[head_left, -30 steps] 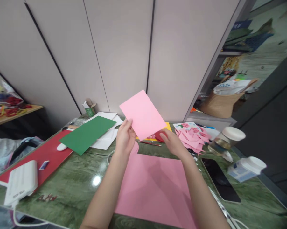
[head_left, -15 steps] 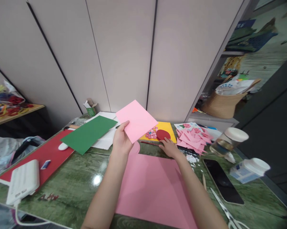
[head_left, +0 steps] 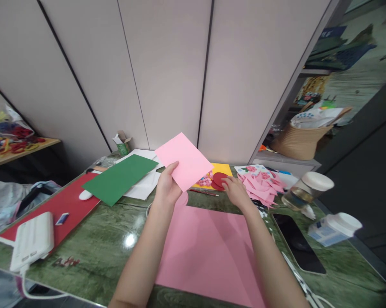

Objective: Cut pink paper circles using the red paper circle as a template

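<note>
A square sheet of light pink paper is held up by my left hand, thumb on its front face and fingers behind. My right hand reaches over the yellow sheet, its bent fingers slightly apart at the right edge of the red paper circles. Whether the fingertips press on the circles is hard to see. Pink and coloured beads lie beside the circles, partly behind the raised paper. Under my forearms lies a large darker pink sheet, with a pink paper circle at its far edge.
Cut pink paper pieces are heaped to the right. Near them are a phone, scissors, a jar and a white bottle. Leftward lie a green sheet, a red sheet and a white power bank.
My right hand has shifted slightly right and up, from over the red circles to their right edge. My left hand still holds the pink paper almost in place.
</note>
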Tool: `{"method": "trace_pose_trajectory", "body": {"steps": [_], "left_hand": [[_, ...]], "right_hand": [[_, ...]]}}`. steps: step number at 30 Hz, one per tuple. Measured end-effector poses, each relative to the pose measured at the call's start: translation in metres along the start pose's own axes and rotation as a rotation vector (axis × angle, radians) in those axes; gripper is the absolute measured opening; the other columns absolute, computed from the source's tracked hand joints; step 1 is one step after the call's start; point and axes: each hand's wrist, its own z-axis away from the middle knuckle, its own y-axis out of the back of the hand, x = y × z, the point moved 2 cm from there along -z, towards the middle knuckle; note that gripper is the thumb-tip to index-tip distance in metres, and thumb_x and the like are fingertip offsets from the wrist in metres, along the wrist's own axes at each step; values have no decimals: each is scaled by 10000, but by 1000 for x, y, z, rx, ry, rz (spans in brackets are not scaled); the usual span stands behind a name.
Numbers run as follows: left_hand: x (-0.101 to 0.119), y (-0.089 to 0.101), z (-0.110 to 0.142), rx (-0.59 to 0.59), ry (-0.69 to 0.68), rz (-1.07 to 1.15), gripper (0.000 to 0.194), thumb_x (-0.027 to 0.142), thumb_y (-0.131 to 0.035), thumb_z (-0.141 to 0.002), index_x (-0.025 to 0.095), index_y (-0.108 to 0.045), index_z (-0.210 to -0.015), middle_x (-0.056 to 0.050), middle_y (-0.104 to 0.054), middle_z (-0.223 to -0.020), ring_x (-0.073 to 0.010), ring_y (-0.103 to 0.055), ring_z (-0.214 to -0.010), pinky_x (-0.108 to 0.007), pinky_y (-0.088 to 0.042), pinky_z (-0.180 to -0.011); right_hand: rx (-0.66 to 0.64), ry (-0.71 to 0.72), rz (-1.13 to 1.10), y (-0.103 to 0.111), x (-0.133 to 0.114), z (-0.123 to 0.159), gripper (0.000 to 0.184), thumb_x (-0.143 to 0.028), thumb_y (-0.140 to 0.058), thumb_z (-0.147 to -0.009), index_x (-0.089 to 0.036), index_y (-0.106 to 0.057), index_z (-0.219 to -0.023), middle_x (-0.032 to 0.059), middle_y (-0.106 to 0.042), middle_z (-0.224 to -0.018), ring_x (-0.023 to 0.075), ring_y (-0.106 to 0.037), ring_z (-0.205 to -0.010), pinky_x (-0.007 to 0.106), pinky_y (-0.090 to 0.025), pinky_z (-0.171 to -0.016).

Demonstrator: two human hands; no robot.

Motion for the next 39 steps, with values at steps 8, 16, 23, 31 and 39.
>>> {"method": "trace_pose_trajectory", "body": {"steps": [8,16,23,31,39], "left_hand": [[-8,14,-6,73,35,-18,253,107,-517,-765,96,-570,-1012,-96,-707,-876,-211,-671,-802,-392,-513,-850],[-46,67,2,136,253,-134,347,148,-520,-759,88,-509,-1100,-109,-697,-841,-213,-675,-751,-350,-528,-749],[-102,88,30,38,370,-228,248,178,-601,-747,123,-590,-989,-90,-707,-805,-206,-678,-715,-316,-523,-706],[-114,91,40,-107,500,-336,308,271,-678,-719,120,-641,-985,-136,-697,-981,-247,-662,-883,-353,-496,-809],[-122,89,42,-221,519,-601,338,229,-734,-640,111,-674,-951,-121,-711,-941,-248,-649,-873,-366,-448,-858]], "right_hand": [[-91,-48,-94,-48,-7,-3,469,-424,-361,-908,-210,-456,-1313,107,-323,-1456,302,-208,-1348,551,-144,-1036],[234,9,-416,-2,-3,30,479,-277,-359,-893,-93,-425,-1330,141,-314,-1456,260,-209,-1354,464,-131,-1097],[417,-22,-802,27,9,100,477,-405,-379,-888,-124,-469,-1263,164,-626,-1122,244,-613,-985,415,-493,-825],[168,-7,-905,19,6,114,298,-321,-663,-707,-155,-673,-955,35,-644,-710,159,-589,-604,292,-482,-572],[224,96,-618,20,-9,122,222,-247,-605,-775,-211,-698,-973,33,-600,-766,169,-565,-664,300,-460,-623]]}}
